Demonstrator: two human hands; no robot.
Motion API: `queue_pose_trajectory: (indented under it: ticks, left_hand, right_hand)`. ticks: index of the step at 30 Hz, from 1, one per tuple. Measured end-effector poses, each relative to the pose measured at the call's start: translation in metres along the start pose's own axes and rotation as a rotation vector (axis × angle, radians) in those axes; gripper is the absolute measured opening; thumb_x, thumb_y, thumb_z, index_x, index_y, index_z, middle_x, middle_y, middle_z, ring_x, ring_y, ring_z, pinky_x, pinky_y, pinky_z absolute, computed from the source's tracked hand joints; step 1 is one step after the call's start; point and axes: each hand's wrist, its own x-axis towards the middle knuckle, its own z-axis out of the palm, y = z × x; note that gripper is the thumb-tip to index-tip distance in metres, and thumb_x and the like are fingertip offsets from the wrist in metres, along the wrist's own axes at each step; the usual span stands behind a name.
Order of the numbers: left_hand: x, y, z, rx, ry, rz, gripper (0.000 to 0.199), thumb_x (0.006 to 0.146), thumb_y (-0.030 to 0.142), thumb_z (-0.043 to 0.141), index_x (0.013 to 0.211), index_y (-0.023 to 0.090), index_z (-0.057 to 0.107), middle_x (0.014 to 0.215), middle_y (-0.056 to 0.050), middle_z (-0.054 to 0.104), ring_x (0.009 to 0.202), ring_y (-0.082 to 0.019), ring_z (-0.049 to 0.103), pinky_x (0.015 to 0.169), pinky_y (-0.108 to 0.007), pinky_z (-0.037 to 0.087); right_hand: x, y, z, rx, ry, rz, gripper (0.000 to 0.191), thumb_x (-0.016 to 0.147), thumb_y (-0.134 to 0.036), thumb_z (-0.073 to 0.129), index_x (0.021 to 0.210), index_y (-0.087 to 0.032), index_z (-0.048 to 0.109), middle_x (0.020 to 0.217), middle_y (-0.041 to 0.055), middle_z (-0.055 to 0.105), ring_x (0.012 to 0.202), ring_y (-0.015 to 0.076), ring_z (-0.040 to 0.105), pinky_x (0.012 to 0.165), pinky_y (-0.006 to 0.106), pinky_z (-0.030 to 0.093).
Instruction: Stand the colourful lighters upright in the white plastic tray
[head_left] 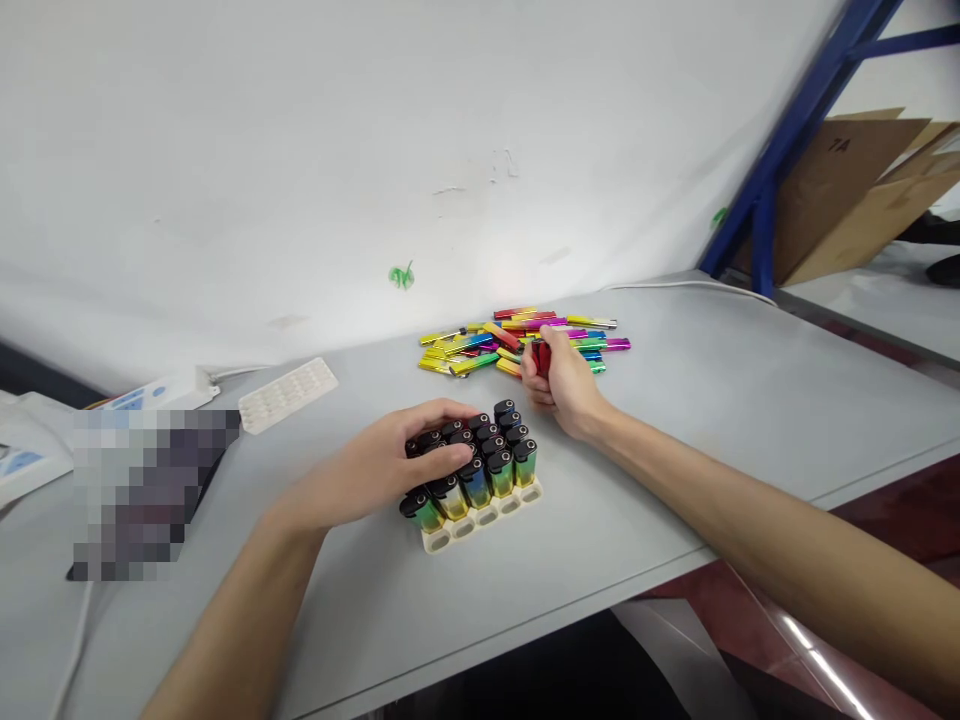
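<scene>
Several metallic-coloured lighters (501,470) with black tops stand upright in rows in a cream tray with oval holes (487,516). My left hand (390,455) lies over the tray's left part, fingers stretched along the far side and thumb across the black tops. Its fingers are partly hidden behind the lighters. My right hand (566,385) is closed around a red lighter (539,356), mostly covered by the fingers. Just behind that hand lies a loose pile of shiny lighters (472,345) in yellow, red, green, blue and purple.
Another cream tray (289,395) lies at the left, beside a dark pixelated object (150,490) and a white box (150,392). The grey table (675,400) meets a white wall. At the right stand a blue frame (765,220) and cardboard boxes (847,190). A white cable (690,284) runs along the back.
</scene>
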Motion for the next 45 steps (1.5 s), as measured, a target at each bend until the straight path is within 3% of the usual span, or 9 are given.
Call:
queue_pose_trajectory:
  ticks: [4, 9, 14, 17, 22, 25, 31, 36, 45]
  left_hand:
    - [-0.001, 0.001, 0.000, -0.015, -0.008, -0.001, 0.048, 0.089, 0.059, 0.058, 0.129, 0.033, 0.062, 0.120, 0.000, 0.071, 0.097, -0.021, 0.069, 0.086, -0.031, 0.057]
    - [-0.002, 0.006, -0.002, -0.013, -0.036, -0.007, 0.047, 0.091, 0.060, 0.056, 0.130, 0.033, 0.060, 0.127, 0.001, 0.068, 0.106, -0.022, 0.067, 0.094, -0.032, 0.054]
    - [-0.001, 0.003, -0.002, -0.028, -0.034, -0.005, 0.049, 0.090, 0.060, 0.057, 0.131, 0.033, 0.059, 0.129, 0.000, 0.067, 0.110, -0.024, 0.065, 0.099, -0.036, 0.052]
    - [-0.001, 0.001, -0.002, -0.072, -0.039, 0.021, 0.048, 0.090, 0.059, 0.059, 0.130, 0.033, 0.060, 0.133, 0.000, 0.064, 0.116, -0.025, 0.063, 0.101, -0.038, 0.050]
    - [0.000, -0.002, -0.002, -0.199, -0.078, 0.071, 0.048, 0.093, 0.060, 0.052, 0.131, 0.031, 0.061, 0.136, -0.003, 0.063, 0.124, -0.028, 0.057, 0.107, -0.043, 0.045]
    - [0.003, -0.006, -0.001, -0.264, -0.054, 0.124, 0.047, 0.096, 0.059, 0.047, 0.130, 0.030, 0.062, 0.134, -0.002, 0.064, 0.127, -0.028, 0.055, 0.111, -0.043, 0.042]
    - [0.007, -0.015, 0.001, -0.302, -0.020, 0.191, 0.046, 0.099, 0.057, 0.041, 0.124, 0.029, 0.068, 0.134, -0.002, 0.065, 0.128, -0.027, 0.055, 0.114, -0.043, 0.038]
    - [0.009, -0.020, 0.005, -0.450, -0.007, 0.176, 0.049, 0.100, 0.058, 0.038, 0.120, 0.026, 0.069, 0.134, -0.005, 0.065, 0.129, -0.027, 0.056, 0.115, -0.045, 0.038]
    - [0.011, -0.019, 0.010, -0.495, 0.040, 0.175, 0.053, 0.099, 0.062, 0.036, 0.120, 0.026, 0.069, 0.131, -0.004, 0.067, 0.130, -0.027, 0.055, 0.117, -0.043, 0.034]
  right_hand:
    - [0.002, 0.001, -0.001, -0.015, -0.041, 0.015, 0.059, 0.096, -0.067, 0.032, 0.062, -0.021, 0.049, 0.048, -0.0059, 0.033, 0.038, 0.0075, 0.025, 0.038, 0.023, 0.018]
    - [0.003, 0.004, -0.003, -0.127, -0.080, -0.108, 0.046, 0.097, -0.057, 0.039, 0.082, -0.020, 0.061, 0.061, -0.0028, 0.050, 0.046, 0.0101, 0.043, 0.044, 0.025, 0.035]
    - [-0.008, -0.004, -0.006, -0.461, -0.121, -0.279, 0.035, 0.091, -0.053, 0.060, 0.081, -0.020, 0.058, 0.072, -0.0008, 0.060, 0.062, 0.0121, 0.054, 0.059, 0.027, 0.044]
    - [-0.021, -0.018, -0.007, -0.588, -0.077, -0.472, 0.030, 0.088, -0.047, 0.067, 0.082, -0.018, 0.063, 0.077, 0.0001, 0.062, 0.066, 0.0117, 0.054, 0.063, 0.028, 0.044]
    - [-0.062, -0.053, 0.000, -0.404, 0.062, -0.713, 0.015, 0.092, -0.035, 0.068, 0.097, -0.022, 0.065, 0.086, 0.0000, 0.068, 0.072, 0.0129, 0.064, 0.066, 0.029, 0.052]
    - [-0.093, -0.062, 0.015, -0.491, -0.098, -0.760, 0.018, 0.089, -0.027, 0.072, 0.104, -0.025, 0.063, 0.084, -0.0020, 0.068, 0.072, 0.0132, 0.067, 0.067, 0.028, 0.055]
    - [-0.120, -0.025, 0.047, -0.997, -0.395, -0.881, 0.022, 0.087, -0.021, 0.075, 0.104, -0.020, 0.061, 0.089, 0.0002, 0.075, 0.075, 0.0134, 0.070, 0.067, 0.024, 0.056]
    - [-0.116, -0.001, 0.055, -1.158, -0.375, -1.075, 0.015, 0.092, -0.026, 0.069, 0.100, -0.015, 0.064, 0.083, 0.0016, 0.073, 0.073, 0.0156, 0.067, 0.062, 0.027, 0.053]
    - [-0.110, -0.003, 0.056, -1.318, -0.298, -1.224, 0.016, 0.094, -0.028, 0.066, 0.096, -0.014, 0.071, 0.085, 0.0052, 0.069, 0.079, 0.0181, 0.060, 0.071, 0.030, 0.050]
